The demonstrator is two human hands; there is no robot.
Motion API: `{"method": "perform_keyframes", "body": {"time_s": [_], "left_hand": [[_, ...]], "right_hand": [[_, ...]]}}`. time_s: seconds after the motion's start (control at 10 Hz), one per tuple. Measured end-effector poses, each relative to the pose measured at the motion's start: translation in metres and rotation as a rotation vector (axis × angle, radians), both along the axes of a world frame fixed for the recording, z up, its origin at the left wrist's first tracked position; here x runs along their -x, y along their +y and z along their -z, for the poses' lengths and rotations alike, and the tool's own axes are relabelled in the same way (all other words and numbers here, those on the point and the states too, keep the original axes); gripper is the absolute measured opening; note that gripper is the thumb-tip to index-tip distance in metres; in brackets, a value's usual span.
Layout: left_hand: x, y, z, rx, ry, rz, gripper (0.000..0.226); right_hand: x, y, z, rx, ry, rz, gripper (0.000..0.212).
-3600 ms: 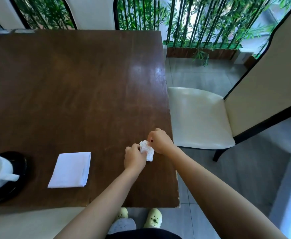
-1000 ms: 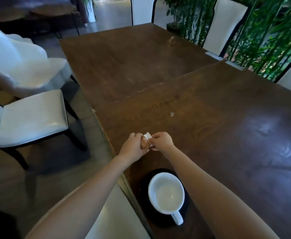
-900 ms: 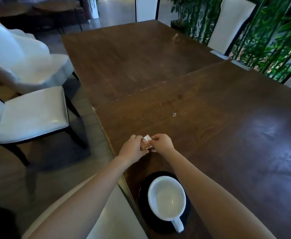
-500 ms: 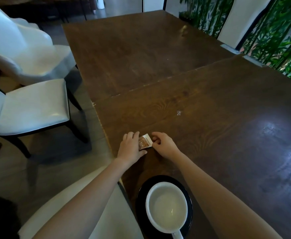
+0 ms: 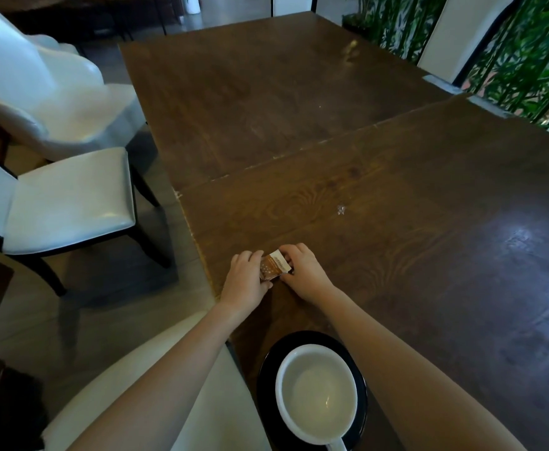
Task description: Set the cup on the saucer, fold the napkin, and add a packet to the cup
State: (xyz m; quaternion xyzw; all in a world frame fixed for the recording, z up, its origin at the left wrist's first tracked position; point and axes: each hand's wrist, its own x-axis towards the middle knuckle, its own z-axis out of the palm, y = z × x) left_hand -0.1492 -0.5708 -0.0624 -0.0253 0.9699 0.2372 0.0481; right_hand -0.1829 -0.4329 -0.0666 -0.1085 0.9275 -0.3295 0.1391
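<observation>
A small brown and white packet point(image 5: 274, 266) is pinched between my left hand point(image 5: 246, 280) and my right hand point(image 5: 302, 270), low over the wooden table point(image 5: 396, 222) near its left edge. Both hands grip it from opposite sides. A white cup point(image 5: 315, 398) stands upright on a black saucer point(image 5: 266, 369) at the table's near edge, below my right forearm. The cup looks empty. The napkin is out of view.
A white cushioned chair point(image 5: 68, 200) stands left of the table, with another white chair point(image 5: 39, 89) behind it. A white chair seat point(image 5: 169, 385) is under my left arm. Bamboo plants point(image 5: 527, 60) line the far right. A tiny scrap point(image 5: 341, 209) lies on the table.
My view turned from the napkin side to the cup side. Over the last second both hands lowered the packet toward the table, and the cup slid lower in the frame.
</observation>
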Motion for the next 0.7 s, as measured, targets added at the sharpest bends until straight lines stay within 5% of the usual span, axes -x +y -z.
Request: {"method": "perform_keyframes", "body": {"time_s": [0.4,0.7], "left_hand": [[0.001,-0.011,-0.022,0.047,-0.133,0.086,0.080],[0.001,0.003,-0.108,0.330,-0.245,0.442,0.081]], "right_hand": [[-0.012,0.017,-0.024,-0.182,-0.107,0.058,0.063],[-0.086,0.079,-0.099,-0.293,-0.236,0.386,0.070]]}}
